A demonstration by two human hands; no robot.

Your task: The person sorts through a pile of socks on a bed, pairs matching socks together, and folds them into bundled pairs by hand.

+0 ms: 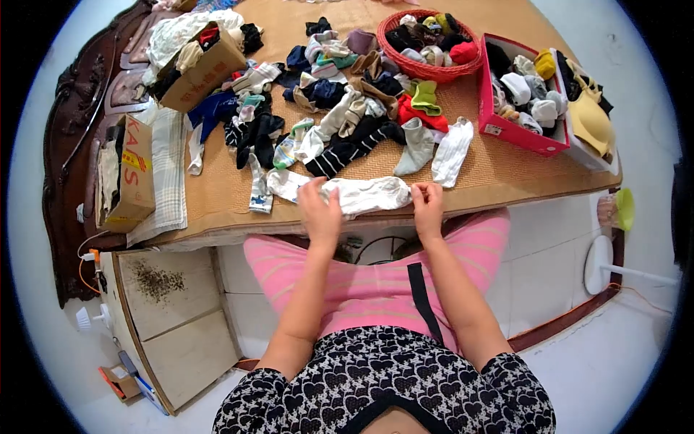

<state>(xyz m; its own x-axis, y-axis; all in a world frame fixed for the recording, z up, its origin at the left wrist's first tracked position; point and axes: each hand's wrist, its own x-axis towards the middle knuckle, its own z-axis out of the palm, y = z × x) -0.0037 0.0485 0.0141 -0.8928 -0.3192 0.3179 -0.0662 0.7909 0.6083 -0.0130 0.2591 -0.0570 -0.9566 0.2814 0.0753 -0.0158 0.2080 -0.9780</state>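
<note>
A white sock (369, 195) lies stretched sideways near the bed's front edge, between my two hands. My left hand (320, 211) is at its left end, thumb and fingers curled on the fabric. At the other end my right hand (427, 206) pinches the sock's tip. Just left of my left hand lies another white sock with blue marks (284, 183), and a patterned white sock (260, 189) is beside that. To the right are a pale grey sock (416, 147) and a ribbed white sock (453, 153). A black striped sock (354, 150) lies behind my left hand.
A heap of mixed socks (332, 94) spreads across the woven mat (217, 195). Behind it stands a red basket (390, 54); a pink box (524, 137) of socks is at right, near a yellow bra (591, 119). Cardboard boxes (206, 76) stand at left.
</note>
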